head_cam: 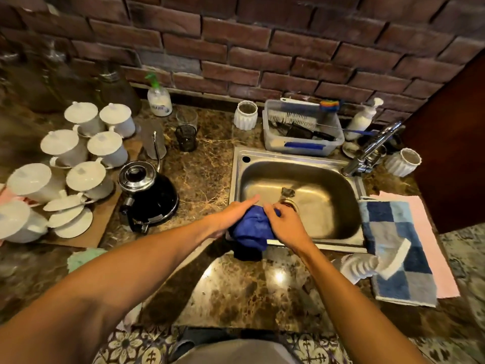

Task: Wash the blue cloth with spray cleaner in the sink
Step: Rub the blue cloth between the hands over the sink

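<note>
The blue cloth point(250, 228) is bunched up over the near left rim of the steel sink point(301, 190), one end hanging down the counter front. My left hand point(233, 212) lies against the cloth's left side with its fingers straight, pointing into the basin. My right hand point(284, 219) grips the cloth's right side with curled fingers. A white spray bottle point(363, 118) stands behind the sink at the right, beside the chrome tap point(372, 148). The sink drain point(288, 200) shows just beyond my right hand.
A clear tub of brushes point(301, 130) sits behind the sink. A black kettle point(149, 195) and several white lidded cups point(86, 156) stand left. A soap pump bottle point(159, 97) is at the wall. A blue checked towel point(396, 248) lies right of the sink.
</note>
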